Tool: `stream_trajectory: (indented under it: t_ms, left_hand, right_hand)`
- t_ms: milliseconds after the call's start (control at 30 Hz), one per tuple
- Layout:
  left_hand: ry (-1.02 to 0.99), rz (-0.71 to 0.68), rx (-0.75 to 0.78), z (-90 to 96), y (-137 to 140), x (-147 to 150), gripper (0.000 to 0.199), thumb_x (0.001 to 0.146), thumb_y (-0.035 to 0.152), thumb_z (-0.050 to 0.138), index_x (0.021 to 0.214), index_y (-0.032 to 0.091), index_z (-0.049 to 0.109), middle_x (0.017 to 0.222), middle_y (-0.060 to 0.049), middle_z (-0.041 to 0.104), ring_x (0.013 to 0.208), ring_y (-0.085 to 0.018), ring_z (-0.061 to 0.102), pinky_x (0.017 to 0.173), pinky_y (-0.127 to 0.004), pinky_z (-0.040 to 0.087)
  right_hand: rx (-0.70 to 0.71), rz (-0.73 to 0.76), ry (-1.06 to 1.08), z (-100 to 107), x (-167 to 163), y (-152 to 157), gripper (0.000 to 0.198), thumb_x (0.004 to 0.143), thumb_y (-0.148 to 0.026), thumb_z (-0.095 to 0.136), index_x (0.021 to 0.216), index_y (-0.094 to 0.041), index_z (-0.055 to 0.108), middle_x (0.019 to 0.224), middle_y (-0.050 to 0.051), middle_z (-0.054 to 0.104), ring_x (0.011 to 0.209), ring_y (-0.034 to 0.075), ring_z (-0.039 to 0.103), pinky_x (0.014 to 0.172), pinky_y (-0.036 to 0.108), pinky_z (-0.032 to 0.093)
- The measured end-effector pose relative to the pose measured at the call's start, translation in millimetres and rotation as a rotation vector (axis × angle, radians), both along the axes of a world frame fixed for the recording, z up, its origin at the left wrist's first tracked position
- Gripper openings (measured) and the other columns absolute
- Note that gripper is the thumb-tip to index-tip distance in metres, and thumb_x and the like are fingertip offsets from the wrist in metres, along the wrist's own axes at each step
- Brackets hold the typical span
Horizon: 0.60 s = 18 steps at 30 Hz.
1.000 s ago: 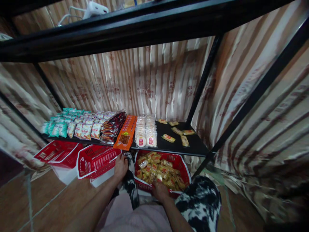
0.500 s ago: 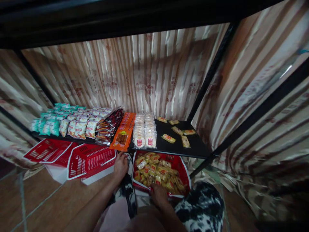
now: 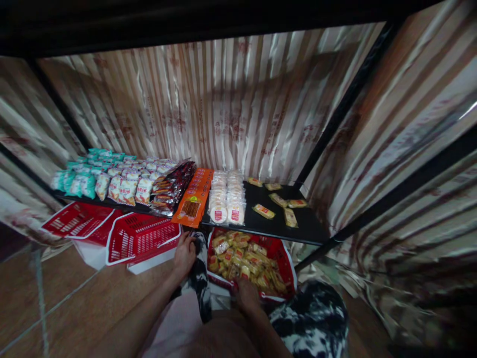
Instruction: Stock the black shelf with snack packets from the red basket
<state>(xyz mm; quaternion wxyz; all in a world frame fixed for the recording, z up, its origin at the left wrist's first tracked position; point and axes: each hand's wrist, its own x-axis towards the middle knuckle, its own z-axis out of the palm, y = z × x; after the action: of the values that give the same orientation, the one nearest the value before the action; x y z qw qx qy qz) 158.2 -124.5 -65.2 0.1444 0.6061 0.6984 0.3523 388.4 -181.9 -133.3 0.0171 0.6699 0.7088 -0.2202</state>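
My right hand is closed over the front rim of a red basket between my knees. Inside the basket lies a heap of small yellow-wrapped snack packets. My left hand rests on my left knee, fingers stretched forward, holding nothing that I can see. Above the basket, several loose snack packets lie scattered on the right part of a black shelf. Two rows of round white crackers in clear wrap stand to their left.
An orange snack bag, dark glossy packets and white and teal bags fill the shelf's left part. Two more red baskets sit below it. A black post rises at the right, before striped curtains.
The view has shifted slightly, so the shelf sits a little further right and higher. Both hands keep their places, the right on the basket rim and the left on the knee.
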Motion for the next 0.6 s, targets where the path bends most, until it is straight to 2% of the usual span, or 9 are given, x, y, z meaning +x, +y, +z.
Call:
stream_trajectory:
  t_ms: [333, 467, 600]
  left_hand:
    - [0.018, 0.025, 0.053, 36.5, -6.9, -9.1, 0.026, 0.079, 0.013, 0.041, 0.092, 0.015, 0.064, 0.121, -0.011, 0.052, 0.115, -0.021, 0.051, 0.101, -0.036, 0.04]
    - [0.038, 0.027, 0.077, 52.1, 3.5, -4.9, 0.026, 0.079, 0.013, 0.04, 0.089, 0.015, 0.065, 0.121, -0.012, 0.052, 0.116, -0.022, 0.05, 0.103, -0.038, 0.039]
    - [0.04, -0.008, 0.058, 64.2, 19.5, 3.7, 0.029, 0.08, 0.012, 0.038, 0.095, 0.015, 0.063, 0.126, -0.012, 0.05, 0.122, -0.021, 0.045, 0.107, -0.035, 0.033]
  right_hand:
    - [-0.029, 0.003, -0.006, 22.0, -1.0, -7.1, 0.034, 0.081, -0.02, 0.042, 0.107, -0.019, 0.063, 0.106, 0.013, 0.067, 0.102, 0.023, 0.061, 0.083, 0.031, 0.043]
    - [-0.026, -0.008, 0.016, 22.9, 0.6, -9.7, 0.034, 0.081, -0.02, 0.043, 0.107, -0.016, 0.064, 0.106, 0.014, 0.067, 0.102, 0.024, 0.061, 0.084, 0.032, 0.043]
    - [-0.016, -0.026, 0.053, 20.6, 2.8, -10.4, 0.034, 0.08, -0.02, 0.044, 0.107, -0.019, 0.065, 0.107, 0.013, 0.067, 0.104, 0.024, 0.06, 0.088, 0.032, 0.042]
